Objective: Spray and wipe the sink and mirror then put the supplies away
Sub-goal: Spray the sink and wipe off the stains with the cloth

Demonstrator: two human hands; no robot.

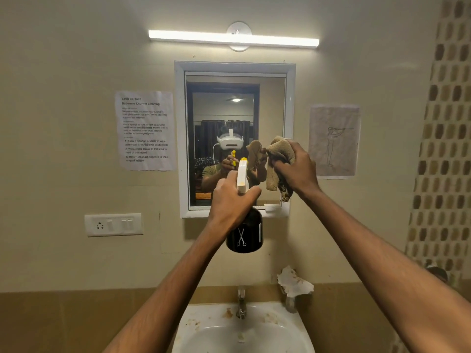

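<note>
Head view shows the spray bottle [245, 230] at the centre of the frame, its neck wrapped by the fingers [251, 193] of the left hand [230, 200]; the black body hangs below the fist and the white and yellow nozzle rises above it, toward the mirror [235, 138]. To the right, the right hand [297, 169] clenches a tan cloth [276, 159], bunched against the lower right of the glass, with loose folds hanging under the fingers. Both forearms reach up from the bottom corners. At the bottom centre sits the stained sink [244, 332] with its tap [241, 305].
</note>
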